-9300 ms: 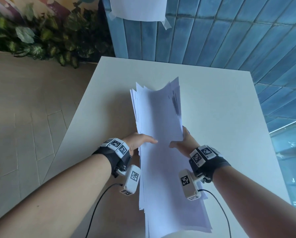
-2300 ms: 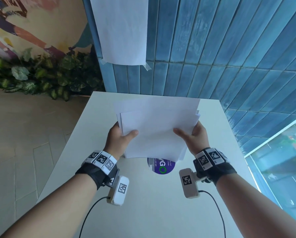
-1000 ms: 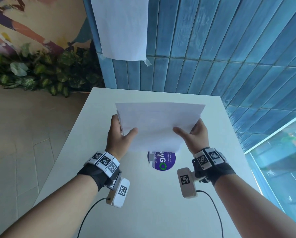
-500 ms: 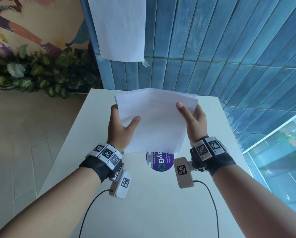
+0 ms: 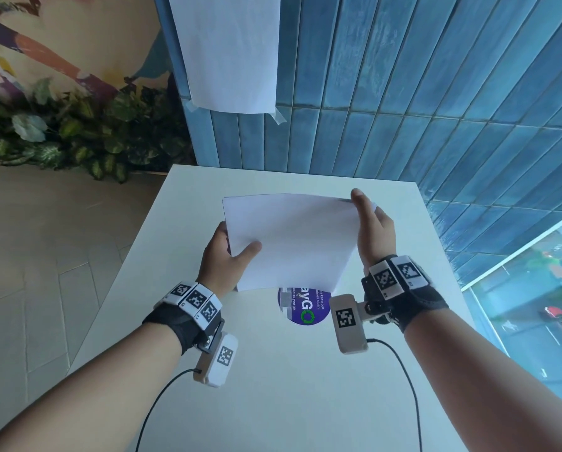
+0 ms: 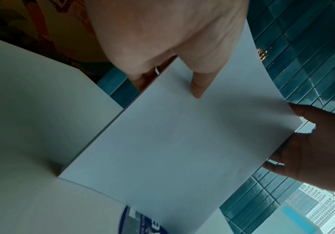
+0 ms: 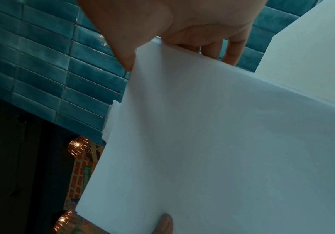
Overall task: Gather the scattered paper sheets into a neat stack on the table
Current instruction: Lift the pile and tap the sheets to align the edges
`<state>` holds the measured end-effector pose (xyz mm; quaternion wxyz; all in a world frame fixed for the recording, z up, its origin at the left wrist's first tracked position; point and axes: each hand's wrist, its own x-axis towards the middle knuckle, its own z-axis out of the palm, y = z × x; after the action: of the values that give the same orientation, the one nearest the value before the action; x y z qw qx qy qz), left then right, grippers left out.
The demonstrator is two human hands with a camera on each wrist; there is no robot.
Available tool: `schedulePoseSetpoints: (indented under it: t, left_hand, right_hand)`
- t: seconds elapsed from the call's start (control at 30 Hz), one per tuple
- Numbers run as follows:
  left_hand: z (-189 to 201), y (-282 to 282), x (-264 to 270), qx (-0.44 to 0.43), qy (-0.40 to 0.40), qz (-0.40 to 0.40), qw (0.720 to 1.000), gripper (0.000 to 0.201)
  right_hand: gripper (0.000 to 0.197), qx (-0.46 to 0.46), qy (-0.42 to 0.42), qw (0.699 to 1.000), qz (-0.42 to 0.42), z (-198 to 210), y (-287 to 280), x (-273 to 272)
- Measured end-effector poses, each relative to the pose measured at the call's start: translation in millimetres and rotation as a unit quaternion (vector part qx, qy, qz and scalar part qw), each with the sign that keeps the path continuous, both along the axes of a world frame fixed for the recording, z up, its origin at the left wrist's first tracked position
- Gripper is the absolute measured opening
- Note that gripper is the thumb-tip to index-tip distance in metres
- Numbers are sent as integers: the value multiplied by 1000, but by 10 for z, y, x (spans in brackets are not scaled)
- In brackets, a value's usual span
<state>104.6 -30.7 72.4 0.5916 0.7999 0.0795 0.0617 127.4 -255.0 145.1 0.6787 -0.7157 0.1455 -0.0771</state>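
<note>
Left hand [image 5: 222,256], right hand [image 5: 372,230] hold paper stack [image 5: 292,243] — table [image 5: 289,402] below.

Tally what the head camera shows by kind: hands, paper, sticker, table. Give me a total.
2 hands: left hand, right hand
1 paper stack, held by both hands; number of sheets cannot be told
1 loose sheet taped to the tiled wall
1 round purple sticker
1 white table
Total: 6
</note>
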Motion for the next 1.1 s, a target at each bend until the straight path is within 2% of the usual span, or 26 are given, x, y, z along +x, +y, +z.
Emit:
schedulePoseSetpoints:
  t: [0.13, 0.17, 0.23, 0.33, 0.5, 0.67, 0.97, 1.1]
  left_hand:
    - [103, -31, 24, -3, -34, 10, 999, 36]
    - [131, -33, 44, -11, -44, 10, 999, 36]
    - [154, -42, 70, -32, -46, 10, 998, 39]
    - [34, -62, 33, -28, -1, 9, 1000, 40]
    - [-145, -112, -58, -7, 39, 3, 999, 37]
    - [-140, -122, 4, 8, 34, 21, 999, 27]
    - [4, -176, -414, -10, -59, 29, 998, 22]
    - [-177, -158, -634, -26, -39, 27, 999, 25]
  right_hand:
    - [71, 23, -43, 999, 8, 44, -1, 18]
    - [68, 30, -53, 998, 14, 45, -7, 36]
    - [49, 42, -51, 997, 31, -28, -14, 45]
    - [22, 46, -46, 995, 82, -258, 0, -35]
    - [37, -34, -17, 994, 107, -538, -43, -109]
    - [23, -148, 2, 985, 86, -588, -79, -8]
    - [19, -83, -45, 991, 96, -458, -41, -274]
    - [18, -111, -26, 988, 103, -605, -3, -473]
